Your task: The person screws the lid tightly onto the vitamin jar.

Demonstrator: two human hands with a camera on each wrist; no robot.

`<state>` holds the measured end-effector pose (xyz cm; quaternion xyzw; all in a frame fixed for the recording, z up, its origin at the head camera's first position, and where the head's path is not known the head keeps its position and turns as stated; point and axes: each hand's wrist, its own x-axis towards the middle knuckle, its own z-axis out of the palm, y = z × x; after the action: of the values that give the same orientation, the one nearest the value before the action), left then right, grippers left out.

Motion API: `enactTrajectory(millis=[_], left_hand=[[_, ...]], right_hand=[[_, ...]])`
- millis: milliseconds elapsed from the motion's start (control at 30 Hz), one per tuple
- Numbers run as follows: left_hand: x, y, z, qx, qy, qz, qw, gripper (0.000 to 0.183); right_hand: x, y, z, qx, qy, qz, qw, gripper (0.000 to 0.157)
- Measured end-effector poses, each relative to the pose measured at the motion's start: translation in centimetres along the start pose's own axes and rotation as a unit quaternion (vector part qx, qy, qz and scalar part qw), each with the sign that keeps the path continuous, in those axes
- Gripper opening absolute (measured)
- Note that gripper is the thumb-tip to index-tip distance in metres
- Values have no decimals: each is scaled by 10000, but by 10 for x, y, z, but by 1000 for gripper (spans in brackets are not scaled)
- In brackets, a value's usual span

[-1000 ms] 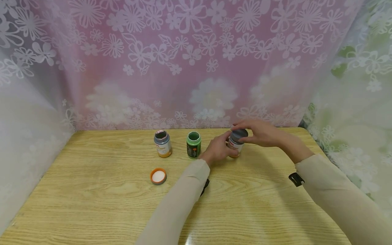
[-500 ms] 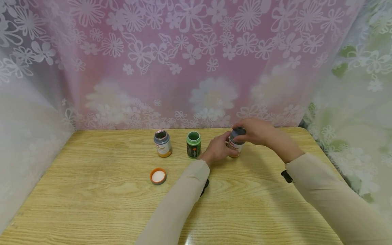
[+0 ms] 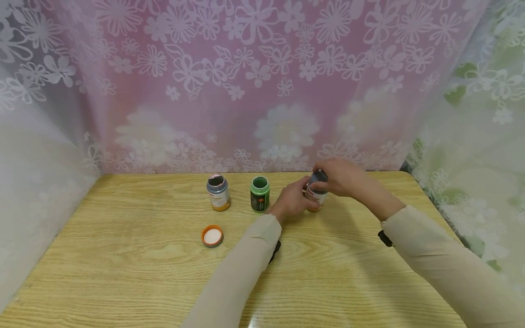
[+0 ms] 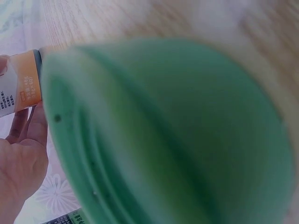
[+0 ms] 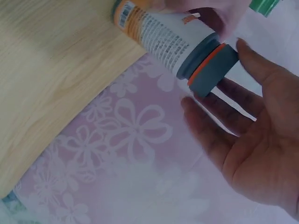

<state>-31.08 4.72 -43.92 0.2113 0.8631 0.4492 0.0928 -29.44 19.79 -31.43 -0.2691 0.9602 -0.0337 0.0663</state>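
At the right of the head view, my left hand (image 3: 291, 199) grips the body of a jar (image 3: 315, 197) with a white and orange label. The jar stands upright on the table. My right hand (image 3: 344, 178) holds its dark grey screw lid (image 5: 216, 70) from above, thumb on one side and fingers on the other. In the right wrist view an orange band shows between lid and grey collar. An opened green jar (image 3: 259, 195) with a black label stands just left of my left hand. Further left is a similar white and orange jar (image 3: 219, 193), lidless, with torn foil at its mouth.
An upturned grey lid with an orange rim (image 3: 212, 236) lies on the wooden table (image 3: 123, 255). A green round threaded piece (image 4: 187, 116), like a lid, fills much of the left wrist view. Flowered curtains (image 3: 246, 91) hang behind and at the sides.
My right hand has turned on the lid, its fingers drawing closer round it while the wrist shifted left. My left hand and the jar have stayed in place.
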Motion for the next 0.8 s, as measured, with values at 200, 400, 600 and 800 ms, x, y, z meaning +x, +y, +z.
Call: enactTrajectory(millis=[200,400,600,800], left_hand=[[0,0,2,-82,-26,-47,10000,59],[2,-1,4,-81,2,-140,9999,70],[4,-2,5,21,-9,-181,9998,76],[3,0,2,55,33,-186,9998,72]], right_hand=[[-3,11,-9,389,-323,-813,9954,50],[-1,20,-15,838,-642,-1707,9797,39],[2,20,-14,758,-720,-1634,9810,34],[8,13,-15,592,-768,-1116,9890,35]])
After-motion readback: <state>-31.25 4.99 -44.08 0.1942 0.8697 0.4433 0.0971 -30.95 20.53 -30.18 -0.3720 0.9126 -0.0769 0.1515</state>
